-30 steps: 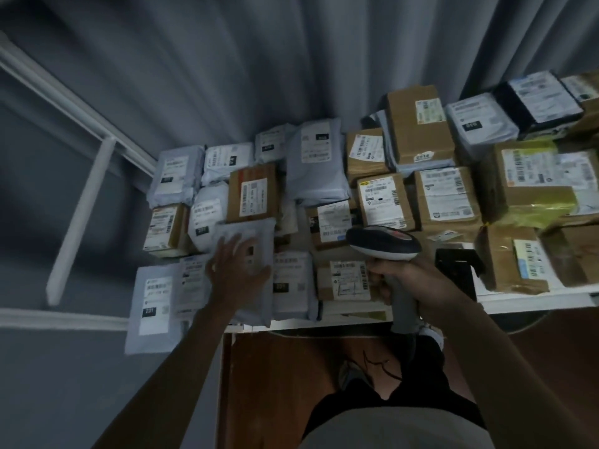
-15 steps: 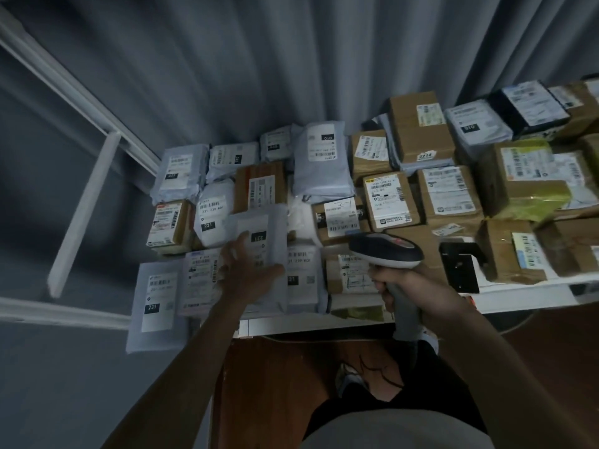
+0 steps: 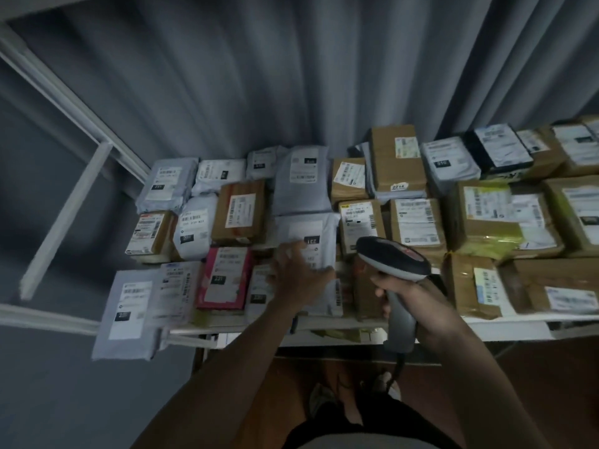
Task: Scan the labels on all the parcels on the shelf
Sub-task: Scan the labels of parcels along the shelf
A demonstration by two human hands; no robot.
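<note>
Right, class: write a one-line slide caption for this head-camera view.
Left hand holds a grey mailer over the crowded parcel shelf while the right hand grips a barcode scanner.

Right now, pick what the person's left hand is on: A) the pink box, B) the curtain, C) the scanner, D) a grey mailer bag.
D: the left hand grips a grey mailer bag lifted over the parcels, while the right hand holds the scanner.
</note>
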